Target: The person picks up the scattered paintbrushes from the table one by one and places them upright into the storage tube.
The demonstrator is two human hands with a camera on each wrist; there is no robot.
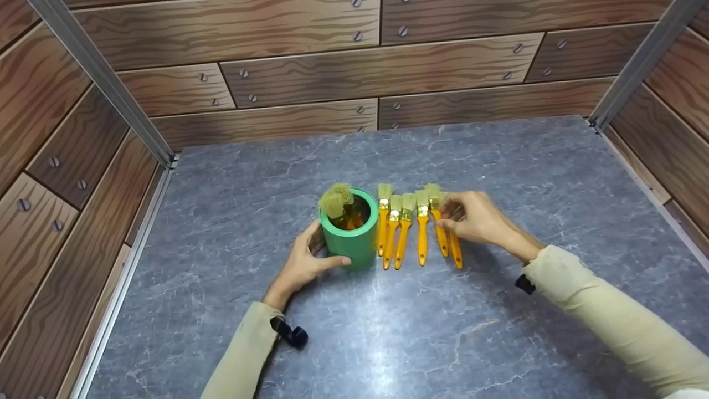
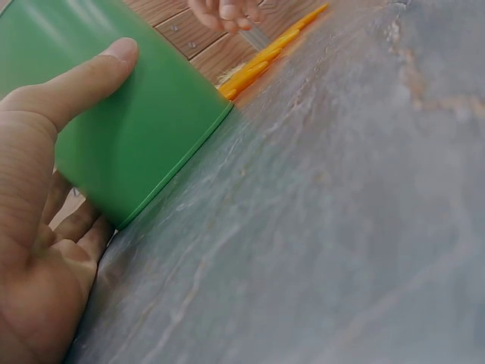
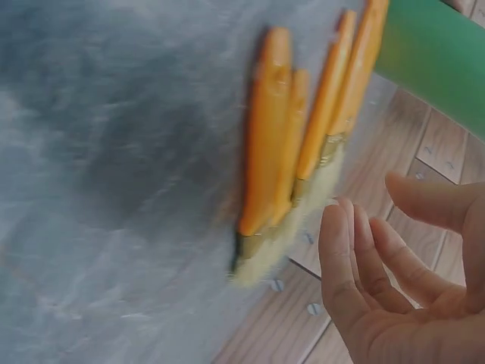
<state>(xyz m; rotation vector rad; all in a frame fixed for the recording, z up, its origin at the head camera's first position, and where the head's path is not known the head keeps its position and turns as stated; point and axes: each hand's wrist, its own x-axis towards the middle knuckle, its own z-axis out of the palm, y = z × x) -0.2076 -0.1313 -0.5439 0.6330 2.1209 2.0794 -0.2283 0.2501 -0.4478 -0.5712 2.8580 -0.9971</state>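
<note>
A green cylindrical cup (image 1: 352,249) stands upright on the table, with several paintbrushes in it, their pale bristles (image 1: 335,200) above the rim. My left hand (image 1: 303,263) holds the cup from its left side, thumb across the front and fingers behind. To the right of the cup lies a row of paintbrushes (image 1: 422,233) with orange handles and brass-coloured ferrules, bristles toward the back wall. Over the right end of that row hovers my right hand (image 1: 476,217). In the right wrist view its thumb and fingers (image 3: 337,250) are apart, with nothing between them, beside the bristles.
The grey marbled table (image 1: 232,343) is bounded by a wood-patterned back wall (image 1: 310,77) and similar side walls. Metal posts (image 1: 111,88) rise at the far corners. A black strap (image 1: 289,332) is on the left sleeve, and another (image 1: 524,284) by the right cuff.
</note>
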